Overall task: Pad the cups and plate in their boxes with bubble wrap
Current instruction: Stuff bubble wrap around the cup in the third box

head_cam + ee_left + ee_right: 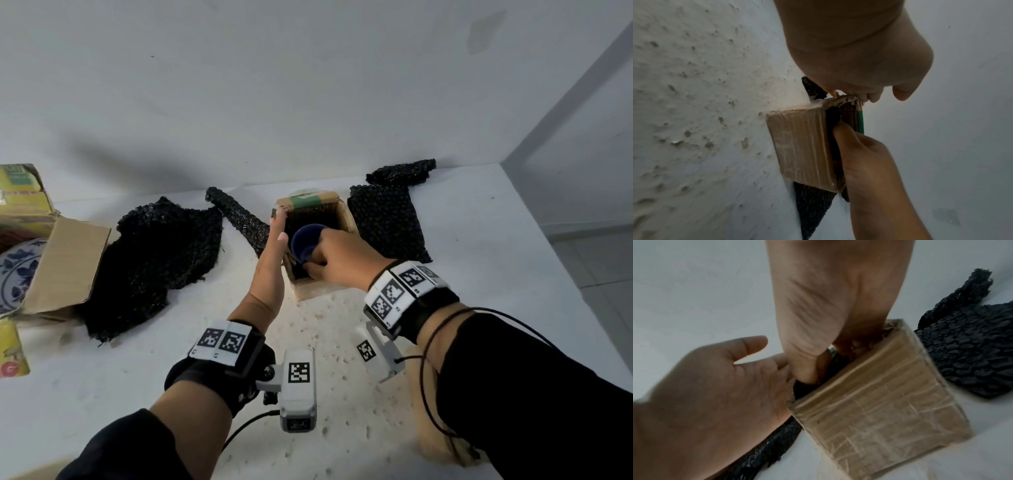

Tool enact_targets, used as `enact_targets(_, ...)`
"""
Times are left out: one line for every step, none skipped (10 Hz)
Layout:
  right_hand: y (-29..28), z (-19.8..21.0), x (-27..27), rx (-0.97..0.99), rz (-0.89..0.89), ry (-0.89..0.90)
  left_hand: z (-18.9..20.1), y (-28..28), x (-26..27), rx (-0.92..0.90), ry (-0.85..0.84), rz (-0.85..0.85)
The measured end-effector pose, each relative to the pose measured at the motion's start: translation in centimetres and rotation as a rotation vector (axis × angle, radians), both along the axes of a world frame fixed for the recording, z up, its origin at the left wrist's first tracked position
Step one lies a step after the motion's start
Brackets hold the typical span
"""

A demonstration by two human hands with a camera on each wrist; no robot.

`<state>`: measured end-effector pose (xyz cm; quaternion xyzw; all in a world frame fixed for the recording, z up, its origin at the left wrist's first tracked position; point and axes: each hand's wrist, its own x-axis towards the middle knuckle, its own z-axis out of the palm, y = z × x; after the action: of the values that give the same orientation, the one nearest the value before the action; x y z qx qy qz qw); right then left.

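Observation:
A small cardboard box (310, 291) stands open on the white table, lined with black bubble wrap, with a dark blue cup (305, 241) inside. My left hand (274, 253) lies flat against the box's left wall, fingers straight and thumb at the rim; the right wrist view shows its open palm (715, 394). My right hand (339, 253) reaches into the box from above. Its fingers curl over the cup's near rim. Its thumb (805, 369) goes down into the black wrap by the near wall. The cup's right half is hidden under that hand.
Loose black bubble wrap lies around the box: a large sheet (161, 253) to the left, a rolled strip (236, 216) beside it, two pieces (387, 222) to the right. A larger open carton (65, 263) at far left holds a blue-and-white plate (17, 270). The table edge runs along the right.

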<state>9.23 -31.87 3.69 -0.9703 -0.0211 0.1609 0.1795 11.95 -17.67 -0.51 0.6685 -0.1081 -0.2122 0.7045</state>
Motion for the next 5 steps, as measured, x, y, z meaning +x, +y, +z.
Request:
enact_targets(-0.6,-0.4,-0.8,0.158,0.028,-0.190,0.1,0.1,0.1,0.025,0.044,-0.013)
enact_targets(0.1,-0.3,-1.5,0.249,0.052,-0.067,-0.2,0.0,0.5,0.026,0.110,-0.015)
enact_targets(0.9,0.8,-1.3,0.201,0.038,0.067,-0.8,0.1,1.2,0.178,0.172,-0.015)
enact_targets(2.1,1.4,-0.9,0.029,0.101,0.231,-0.3,0.0,0.8,0.144,0.192,0.003)
enact_targets(2.8,1.5,-0.3,-0.004,0.052,0.352,0.3,-0.2,0.4,0.125,0.170,0.029)
